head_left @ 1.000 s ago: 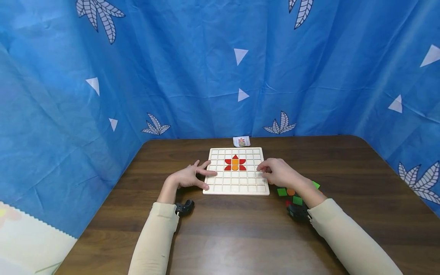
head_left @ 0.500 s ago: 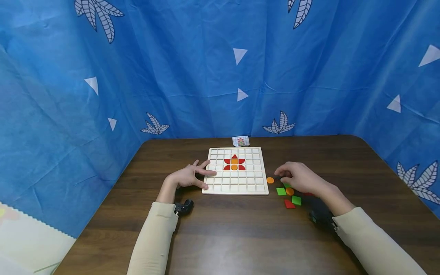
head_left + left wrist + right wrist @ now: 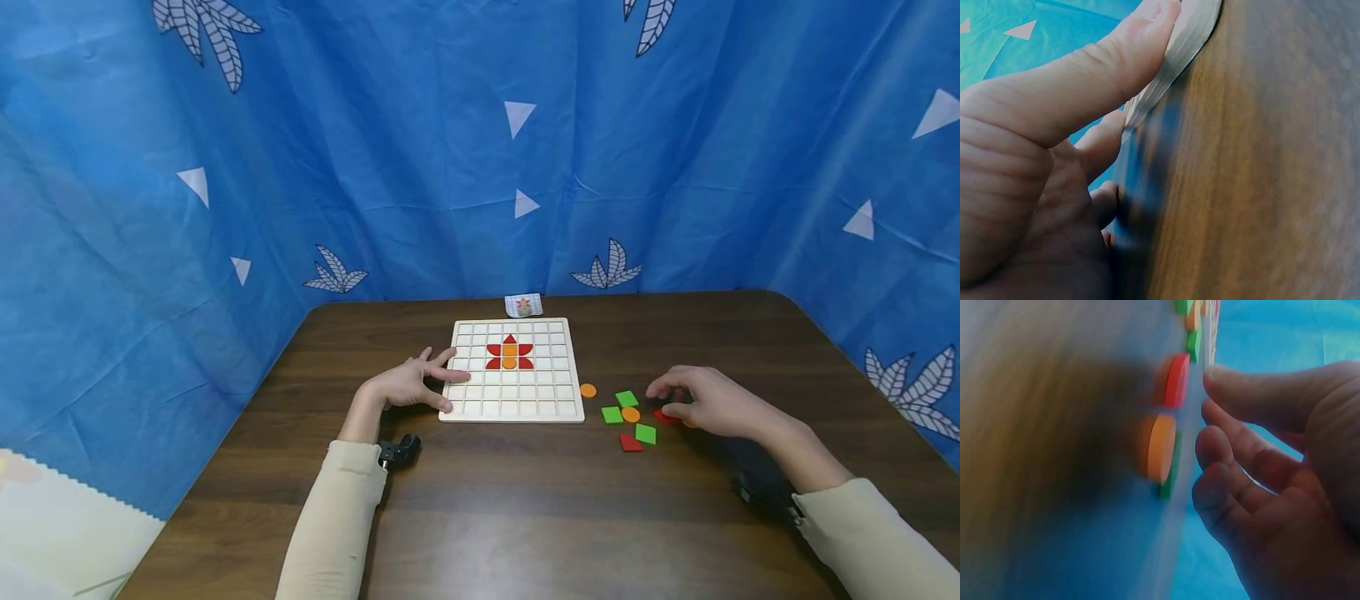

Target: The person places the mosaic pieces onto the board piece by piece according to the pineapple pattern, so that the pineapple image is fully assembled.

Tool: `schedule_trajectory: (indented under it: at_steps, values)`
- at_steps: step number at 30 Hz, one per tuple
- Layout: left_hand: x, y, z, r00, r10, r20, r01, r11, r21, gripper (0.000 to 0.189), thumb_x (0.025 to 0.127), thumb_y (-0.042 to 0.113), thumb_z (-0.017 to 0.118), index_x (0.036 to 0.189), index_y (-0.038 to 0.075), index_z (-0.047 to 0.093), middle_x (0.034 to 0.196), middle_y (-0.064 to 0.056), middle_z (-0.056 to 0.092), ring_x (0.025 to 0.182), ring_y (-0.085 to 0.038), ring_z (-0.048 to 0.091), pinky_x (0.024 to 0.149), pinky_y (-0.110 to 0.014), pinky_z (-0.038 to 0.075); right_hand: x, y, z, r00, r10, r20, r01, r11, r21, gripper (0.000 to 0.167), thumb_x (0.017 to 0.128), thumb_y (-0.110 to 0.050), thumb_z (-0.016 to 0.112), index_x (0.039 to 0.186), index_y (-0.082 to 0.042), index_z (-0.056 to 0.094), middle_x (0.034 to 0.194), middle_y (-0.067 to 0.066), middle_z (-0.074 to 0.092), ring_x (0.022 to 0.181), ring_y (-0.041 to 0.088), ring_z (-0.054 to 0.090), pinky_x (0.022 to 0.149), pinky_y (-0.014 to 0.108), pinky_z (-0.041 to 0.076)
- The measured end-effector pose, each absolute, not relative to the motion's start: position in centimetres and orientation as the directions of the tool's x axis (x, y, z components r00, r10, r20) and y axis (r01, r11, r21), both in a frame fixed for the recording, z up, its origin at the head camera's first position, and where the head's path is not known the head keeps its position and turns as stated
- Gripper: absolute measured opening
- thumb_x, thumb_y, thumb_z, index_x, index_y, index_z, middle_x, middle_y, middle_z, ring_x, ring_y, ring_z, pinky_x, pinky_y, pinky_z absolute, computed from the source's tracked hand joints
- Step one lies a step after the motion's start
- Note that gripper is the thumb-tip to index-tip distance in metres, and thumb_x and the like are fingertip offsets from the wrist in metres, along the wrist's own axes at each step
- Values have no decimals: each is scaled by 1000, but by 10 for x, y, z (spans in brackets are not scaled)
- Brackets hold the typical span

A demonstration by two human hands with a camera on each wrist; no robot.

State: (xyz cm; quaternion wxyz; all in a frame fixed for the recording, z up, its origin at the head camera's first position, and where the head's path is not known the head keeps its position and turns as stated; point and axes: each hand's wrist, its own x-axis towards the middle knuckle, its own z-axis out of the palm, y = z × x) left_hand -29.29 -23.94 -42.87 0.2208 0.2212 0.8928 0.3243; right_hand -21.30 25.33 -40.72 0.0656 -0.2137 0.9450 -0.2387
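My left hand (image 3: 405, 387) rests with spread fingers on the left edge of a white grid board (image 3: 489, 407). In the left wrist view its thumb (image 3: 1094, 81) lies along the board's rim. Red and orange pieces form a flower-like figure on the board, including a red triangle (image 3: 510, 339) and an orange disc (image 3: 510, 363). To the right, my right hand (image 3: 708, 402) hovers with loosely bent fingers over a red piece (image 3: 663, 416). The right wrist view shows a gap between those fingers and an orange disc (image 3: 1161, 447) with a green piece (image 3: 1169, 478) behind it.
Between the board and my right hand lie several loose pieces: an orange disc (image 3: 588, 390), green tiles (image 3: 646, 434) and a red tile (image 3: 631, 442). A small pattern card (image 3: 523, 306) lies behind the board on the brown table (image 3: 480, 517). Blue curtains (image 3: 450, 150) stand behind.
My right hand has moved from the board's right edge rightward past the loose pieces, uncovering an orange disc and green tiles. My left hand has stayed on the board.
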Motion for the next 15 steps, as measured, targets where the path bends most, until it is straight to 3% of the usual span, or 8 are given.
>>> schedule_trajectory:
  at_steps: [15]
  values:
    - [-292, -240, -428, -806, 535, -253, 241, 688, 684, 64, 84, 32, 86, 143, 32, 62, 175, 3, 13, 160, -38, -14, 122, -73, 9, -196, 291, -415, -867, -499, 3, -443, 767, -465, 25, 88, -10, 80, 111, -19, 76, 110, -3, 69, 84, 0, 53, 69, 23, 53]
